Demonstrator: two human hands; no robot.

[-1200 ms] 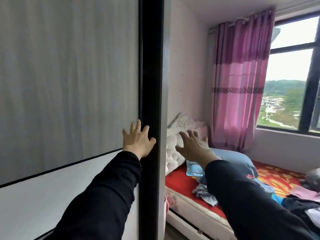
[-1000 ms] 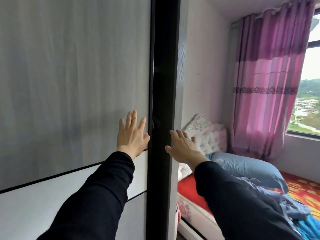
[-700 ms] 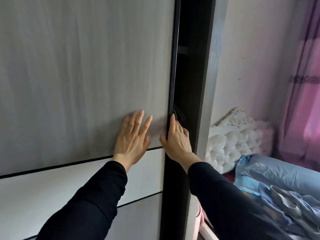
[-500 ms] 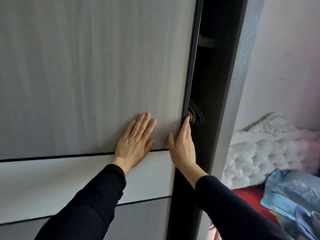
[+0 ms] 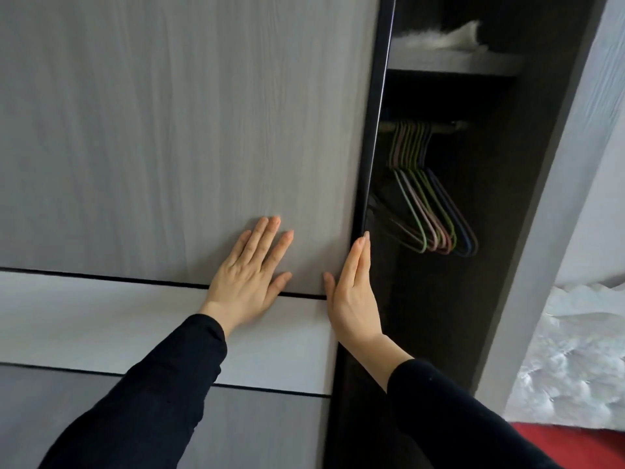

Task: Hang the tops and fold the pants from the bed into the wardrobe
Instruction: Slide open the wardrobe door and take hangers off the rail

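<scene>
Both hands [image 5: 248,282] [image 5: 351,299] press flat on the wardrobe door [image 5: 189,130].

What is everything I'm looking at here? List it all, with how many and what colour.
wardrobe door: one, grey wood grain with thin black lines, fills the left, partly open
side panel: one, grey-brown, right of the opening
shelf: one, grey, top of the dark opening
fluffy item: one, white, on the shelf
rail: one, dull metal look, under the shelf
hangers: a bunch too tightly packed to count, green, pinkish and dark blue, on the rail
headboard: one, white, tufted, lower right
bedding: one patch, red, bottom right corner
sleeves: two, black, on the forearms
left hand: one, flat on the door's face
right hand: one, straight fingers along the door's edge
</scene>
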